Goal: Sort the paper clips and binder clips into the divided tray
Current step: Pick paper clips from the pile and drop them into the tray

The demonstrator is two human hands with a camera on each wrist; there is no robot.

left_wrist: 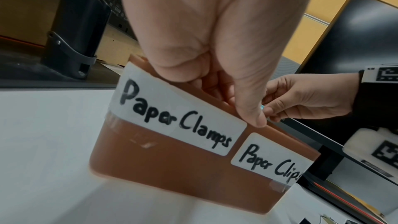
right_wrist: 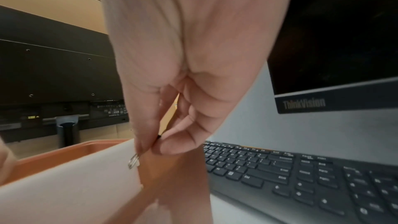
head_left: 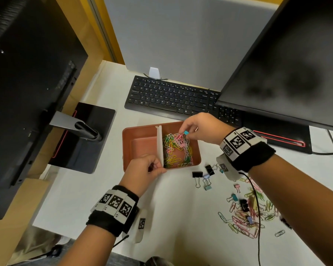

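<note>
An orange tray [head_left: 142, 131] sits mid-desk, split by a white divider [head_left: 159, 143]. Its right compartment holds several coloured paper clips [head_left: 177, 148]; the left compartment looks bare. My left hand [head_left: 158, 167] pinches the tray's front rim by the divider, thumb outside on the wall [left_wrist: 256, 118]. That wall carries the labels "Paper Clamps" [left_wrist: 178, 117] and "Paper Clips" [left_wrist: 271, 163]. My right hand [head_left: 184, 134] hovers over the right compartment, pinching a small teal binder clip [head_left: 186, 132]. The clip's wire handles [right_wrist: 134, 160] poke out below the fingertips.
Loose binder clips [head_left: 204, 177] lie right of the tray, and a pile of paper clips mixed with binder clips [head_left: 246, 214] lies nearer me at right. A black keyboard [head_left: 171, 96] is behind the tray, a monitor base [head_left: 88, 135] to its left, and a second monitor [head_left: 296, 73] at right.
</note>
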